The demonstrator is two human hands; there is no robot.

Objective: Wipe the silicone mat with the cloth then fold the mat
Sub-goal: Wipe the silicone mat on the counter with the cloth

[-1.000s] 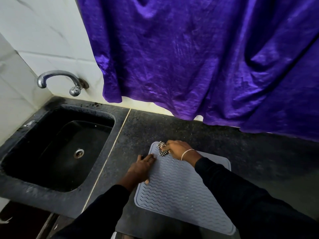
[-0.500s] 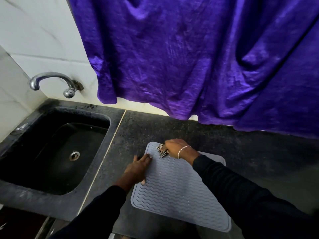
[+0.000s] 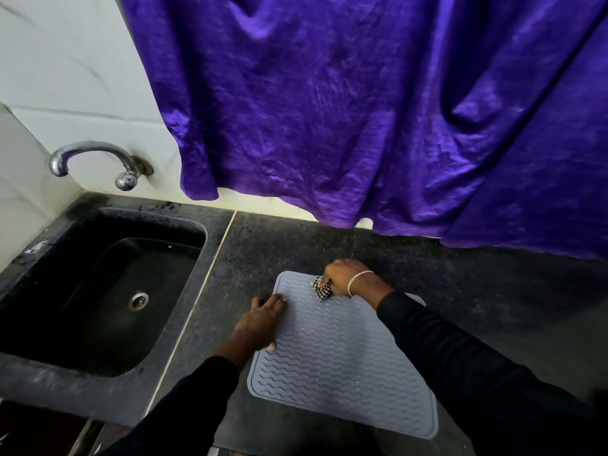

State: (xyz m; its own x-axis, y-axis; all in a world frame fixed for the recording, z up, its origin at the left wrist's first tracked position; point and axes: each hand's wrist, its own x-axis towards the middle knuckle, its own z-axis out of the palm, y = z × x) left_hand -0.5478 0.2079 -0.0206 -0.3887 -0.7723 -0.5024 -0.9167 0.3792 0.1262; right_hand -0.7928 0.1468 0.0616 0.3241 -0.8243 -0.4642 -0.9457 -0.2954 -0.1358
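A grey silicone mat [image 3: 342, 366] with a wavy ribbed pattern lies flat on the dark stone counter [image 3: 263, 255]. My right hand [image 3: 345, 278] is closed around a small black-and-white checked cloth [image 3: 322, 289] and presses it onto the mat near its far edge. A silver bracelet circles that wrist. My left hand [image 3: 260, 324] lies flat, palm down, on the mat's left edge, with fingers spread and partly on the counter. My right forearm in a black sleeve covers the mat's right side.
A black sink [image 3: 98, 297] with a metal drain is sunk in the counter on the left, under a chrome tap [image 3: 98, 162] on the white tiled wall. A purple curtain [image 3: 362, 110] hangs behind the counter, its hem just above the stone.
My right hand with the cloth has shifted slightly right along the mat's far edge. The left hand stays pressed on the left edge.
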